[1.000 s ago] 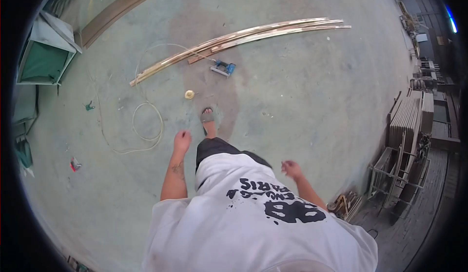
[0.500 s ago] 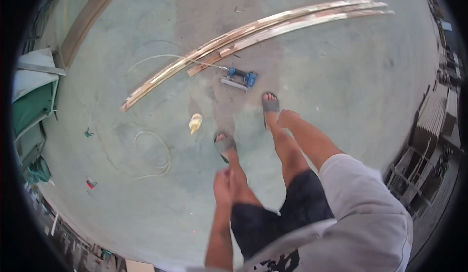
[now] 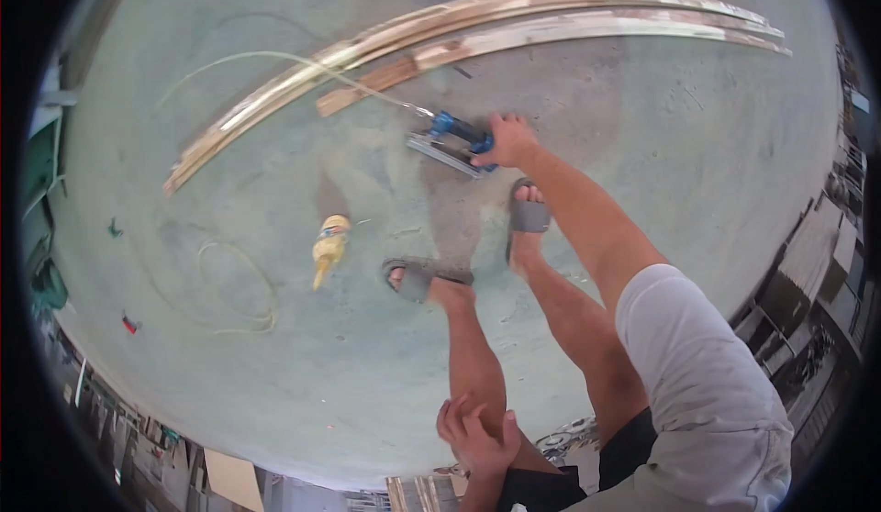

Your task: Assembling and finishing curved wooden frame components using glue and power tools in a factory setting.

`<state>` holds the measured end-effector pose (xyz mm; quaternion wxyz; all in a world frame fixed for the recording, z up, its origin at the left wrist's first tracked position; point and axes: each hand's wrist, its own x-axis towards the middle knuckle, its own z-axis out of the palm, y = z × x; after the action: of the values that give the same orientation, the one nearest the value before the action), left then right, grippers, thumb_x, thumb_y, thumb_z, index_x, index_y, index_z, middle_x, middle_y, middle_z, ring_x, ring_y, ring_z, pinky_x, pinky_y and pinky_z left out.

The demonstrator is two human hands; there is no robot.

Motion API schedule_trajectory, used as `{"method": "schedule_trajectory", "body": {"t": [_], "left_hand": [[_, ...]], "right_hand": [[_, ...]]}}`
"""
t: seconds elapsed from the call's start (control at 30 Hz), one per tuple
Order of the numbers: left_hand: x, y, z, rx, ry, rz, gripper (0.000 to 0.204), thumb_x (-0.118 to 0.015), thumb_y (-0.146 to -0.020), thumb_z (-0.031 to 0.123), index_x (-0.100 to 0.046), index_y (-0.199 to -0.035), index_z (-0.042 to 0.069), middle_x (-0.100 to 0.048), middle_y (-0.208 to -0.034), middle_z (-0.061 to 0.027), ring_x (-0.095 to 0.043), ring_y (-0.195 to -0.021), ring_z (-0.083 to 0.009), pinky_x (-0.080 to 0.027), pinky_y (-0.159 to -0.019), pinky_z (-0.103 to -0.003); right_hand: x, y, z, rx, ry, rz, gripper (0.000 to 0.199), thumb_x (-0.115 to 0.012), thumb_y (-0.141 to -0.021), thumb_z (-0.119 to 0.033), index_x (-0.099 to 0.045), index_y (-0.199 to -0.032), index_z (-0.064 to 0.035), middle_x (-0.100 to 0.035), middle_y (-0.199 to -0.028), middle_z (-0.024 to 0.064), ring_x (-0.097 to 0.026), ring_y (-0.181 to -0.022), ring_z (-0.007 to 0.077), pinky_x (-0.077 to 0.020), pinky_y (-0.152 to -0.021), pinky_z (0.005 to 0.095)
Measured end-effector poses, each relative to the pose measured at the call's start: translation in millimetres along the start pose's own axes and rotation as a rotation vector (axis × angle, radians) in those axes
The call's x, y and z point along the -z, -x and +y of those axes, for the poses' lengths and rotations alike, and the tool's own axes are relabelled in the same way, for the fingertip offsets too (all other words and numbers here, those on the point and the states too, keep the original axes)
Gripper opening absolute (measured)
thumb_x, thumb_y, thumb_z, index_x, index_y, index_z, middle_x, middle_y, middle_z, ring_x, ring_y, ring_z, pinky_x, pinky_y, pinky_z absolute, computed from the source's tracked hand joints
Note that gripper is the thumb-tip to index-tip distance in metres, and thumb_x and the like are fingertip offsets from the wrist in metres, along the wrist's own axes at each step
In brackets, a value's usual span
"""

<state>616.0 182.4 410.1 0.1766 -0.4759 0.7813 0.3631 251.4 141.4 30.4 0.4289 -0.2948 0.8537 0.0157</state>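
Observation:
A blue nail gun (image 3: 450, 141) with a silver magazine lies on the floor ahead of my feet, an air hose (image 3: 284, 56) joined to its left end. My right hand (image 3: 510, 141) is at its right end, with the thumb on the near side and the fingers curled over the far side. Part of the tool is hidden under that hand. My left hand (image 3: 479, 439) is beside my left knee, holding nothing, its fingers apart. Left of my feet, a yellowish bottle (image 3: 331, 244) with a pointed nozzle lies on the floor.
Long wooden strips (image 3: 551, 29) lie side by side beyond the nail gun. Loops of pale hose (image 3: 266, 287) are on the floor at left, near a small red object (image 3: 128, 325). Stacked grey panels (image 3: 812, 246) stand at the right edge.
My right hand has reached forward from beside my leg onto the nail gun. I have bent lower, and my left hand has opened beside my knee. My left foot has turned leftward.

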Motion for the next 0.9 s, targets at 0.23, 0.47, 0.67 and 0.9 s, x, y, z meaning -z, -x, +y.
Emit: {"method": "schedule_trajectory", "body": {"t": [0.23, 0.47, 0.67, 0.9], "left_hand": [[-6.8, 7.9, 15.5, -0.072, 0.049, -0.113, 0.044, -0.065, -0.093, 0.027, -0.057, -0.123, -0.004, -0.057, -0.13, -0.0238, -0.054, -0.119, -0.0406, -0.045, -0.102, -0.051], [37.8, 8.2, 99.5, 0.236, 0.931, 0.121, 0.043, -0.062, -0.102, 0.032, -0.059, -0.122, -0.007, -0.06, -0.123, -0.0259, -0.06, -0.111, -0.0399, -0.05, -0.092, -0.05], [174.4, 33.5, 196.8, 0.296, 0.886, 0.171, 0.053, -0.075, -0.09, 0.039, -0.059, -0.114, -0.004, -0.068, -0.105, -0.0194, -0.069, -0.095, -0.0332, -0.053, -0.084, -0.044], [253.6, 5.4, 96.3, 0.223, 1.198, 0.024, 0.041, -0.073, -0.091, 0.039, -0.064, -0.101, 0.0, -0.072, -0.085, -0.0154, -0.071, -0.081, -0.0325, -0.055, -0.076, -0.046]], "right_hand": [[94.9, 70.6, 3.9, 0.0, 0.206, -0.489, 0.072, -0.085, -0.061, -0.064, -0.076, -0.105, -0.0075, -0.074, -0.104, 0.0217, -0.071, -0.102, 0.0379, -0.0559, -0.089, 0.0483], [197.0, 382.2, -69.2, 0.186, 0.299, -0.411, 0.079, -0.064, -0.073, -0.081, -0.076, -0.082, -0.0038, -0.073, -0.087, 0.0222, -0.071, -0.085, 0.0425, -0.0572, -0.075, 0.0509], [281.1, 553.0, -139.9, 0.291, 0.139, 0.257, 0.053, -0.082, -0.076, -0.05, -0.065, -0.091, -0.0022, -0.065, -0.089, 0.0195, -0.067, -0.081, 0.0432, -0.0541, -0.07, 0.0525], [338.7, 604.1, -279.7, 0.653, -0.226, 0.025, 0.028, -0.075, -0.091, -0.028, -0.068, -0.104, -0.0043, -0.066, -0.095, 0.0168, -0.068, -0.086, 0.0357, -0.0564, -0.067, 0.0452]]}}
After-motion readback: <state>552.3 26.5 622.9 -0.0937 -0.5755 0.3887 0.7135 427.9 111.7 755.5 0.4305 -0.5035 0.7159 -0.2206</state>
